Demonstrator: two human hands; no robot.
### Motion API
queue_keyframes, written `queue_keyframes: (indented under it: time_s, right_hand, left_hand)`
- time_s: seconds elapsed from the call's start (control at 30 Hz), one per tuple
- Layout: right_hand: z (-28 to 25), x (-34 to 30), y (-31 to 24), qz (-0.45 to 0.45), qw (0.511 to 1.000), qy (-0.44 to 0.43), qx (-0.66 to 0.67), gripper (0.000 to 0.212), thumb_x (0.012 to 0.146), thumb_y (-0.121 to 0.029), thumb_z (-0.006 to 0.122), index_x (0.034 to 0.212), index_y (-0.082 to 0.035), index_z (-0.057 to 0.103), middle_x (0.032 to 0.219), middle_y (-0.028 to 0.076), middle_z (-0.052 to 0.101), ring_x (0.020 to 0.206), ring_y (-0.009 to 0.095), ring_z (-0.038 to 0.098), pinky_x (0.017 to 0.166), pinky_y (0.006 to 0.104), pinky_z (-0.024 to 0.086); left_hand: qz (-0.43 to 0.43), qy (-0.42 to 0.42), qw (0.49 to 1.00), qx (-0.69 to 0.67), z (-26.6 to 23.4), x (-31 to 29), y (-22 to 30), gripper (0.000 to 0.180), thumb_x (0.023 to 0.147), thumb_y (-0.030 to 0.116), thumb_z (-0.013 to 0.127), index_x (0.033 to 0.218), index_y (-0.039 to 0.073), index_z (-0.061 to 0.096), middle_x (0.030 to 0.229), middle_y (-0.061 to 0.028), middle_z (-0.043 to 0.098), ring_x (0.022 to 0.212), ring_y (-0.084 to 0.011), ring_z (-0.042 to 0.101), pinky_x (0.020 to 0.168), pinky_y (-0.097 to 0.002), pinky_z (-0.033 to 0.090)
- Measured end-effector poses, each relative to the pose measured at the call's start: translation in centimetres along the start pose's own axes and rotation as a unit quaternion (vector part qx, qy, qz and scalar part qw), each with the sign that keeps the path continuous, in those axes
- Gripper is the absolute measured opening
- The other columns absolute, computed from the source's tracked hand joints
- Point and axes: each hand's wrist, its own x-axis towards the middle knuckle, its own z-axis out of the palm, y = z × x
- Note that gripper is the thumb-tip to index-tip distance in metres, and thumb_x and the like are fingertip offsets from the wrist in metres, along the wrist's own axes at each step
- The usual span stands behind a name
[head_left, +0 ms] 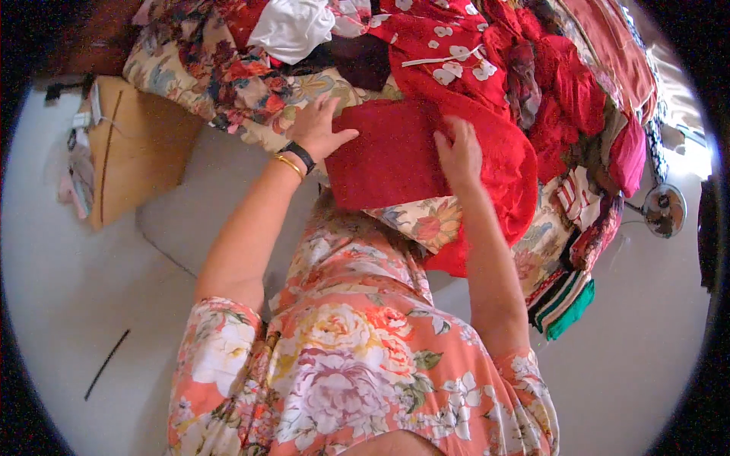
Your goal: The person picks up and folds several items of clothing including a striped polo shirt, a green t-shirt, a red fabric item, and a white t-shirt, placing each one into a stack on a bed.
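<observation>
A dark red folded cloth [389,156] lies flat in front of me on the near edge of a heap of clothes. At its left edge is my left hand [318,128], fingers spread and thumb pointing at the cloth, gripping nothing. My right hand [461,154] is over the cloth's right edge, slightly blurred, its fingers apart and a little bent. Under and beside that hand spreads a brighter red garment [508,182], which hangs down over the near edge. Whether either hand touches the dark red cloth is hard to tell.
Beneath the clothes is a floral-patterned cover [426,222]. Around lie a white garment [293,30], a red garment with white flowers [449,45] and a green-edged folded stack [566,311]. A brown wooden panel [144,144] stands left; a small fan [664,210] is at right.
</observation>
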Motion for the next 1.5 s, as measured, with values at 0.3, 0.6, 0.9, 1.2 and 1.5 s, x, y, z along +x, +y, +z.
queue_keyframes:
  time_s: [0.3,0.6,0.9,1.2,1.5]
  right_hand:
    - [6.7,-18.0,0.8,0.216,0.957,-0.126,0.147,0.025,0.083,-0.023,0.068,0.100,-0.005,0.062,0.092,0.015,0.064,0.081,0.030,0.062,0.072,0.0401,0.049]
    - [7.5,-16.2,-0.4,0.511,0.696,-0.076,0.498,0.039,0.081,-0.035,0.073,0.101,-0.004,0.060,0.084,0.003,0.063,0.069,0.017,0.060,0.063,0.0297,0.050]
    - [5.8,-20.9,-0.8,0.396,0.437,-0.098,0.801,0.060,0.086,-0.054,0.058,0.131,-0.015,0.049,0.123,0.003,0.058,0.111,0.021,0.055,0.095,0.0423,0.042]
    - [-0.9,-23.3,-0.5,0.349,0.277,0.066,0.893,0.072,0.078,-0.037,0.073,0.138,-0.011,0.042,0.136,0.009,0.050,0.125,0.028,0.047,0.106,0.0450,0.036]
    - [-17.1,-18.3,6.2,0.449,0.423,0.088,0.782,0.052,0.075,-0.007,0.070,0.123,-0.004,0.051,0.110,0.010,0.063,0.095,0.023,0.065,0.083,0.0378,0.054]
  left_hand:
    - [0.005,-0.095,0.994,0.052,3.8,3.6,3.1,0.090,0.065,0.049,0.079,0.135,0.005,0.041,0.136,-0.0194,0.044,0.126,-0.0325,0.043,0.104,-0.0406,0.038]
    - [-0.116,-0.361,0.866,-0.326,4.9,2.5,2.1,0.057,0.075,0.026,0.076,0.122,0.000,0.056,0.113,-0.0121,0.064,0.104,-0.0233,0.061,0.093,-0.0383,0.047]
    - [-0.302,-0.514,0.441,-0.670,-1.0,-6.4,12.9,0.053,0.085,0.021,0.063,0.132,0.003,0.046,0.126,-0.0136,0.057,0.112,-0.0300,0.057,0.098,-0.0460,0.046]
    - [-0.320,-0.502,0.443,-0.670,0.5,-4.4,17.7,0.051,0.087,0.025,0.060,0.132,0.005,0.047,0.128,-0.0132,0.056,0.116,-0.0302,0.055,0.102,-0.0469,0.041]
    - [-0.339,-0.478,0.452,-0.673,4.9,-1.2,26.0,0.051,0.091,0.036,0.059,0.130,0.006,0.050,0.129,-0.0108,0.056,0.115,-0.0261,0.056,0.101,-0.0436,0.042]
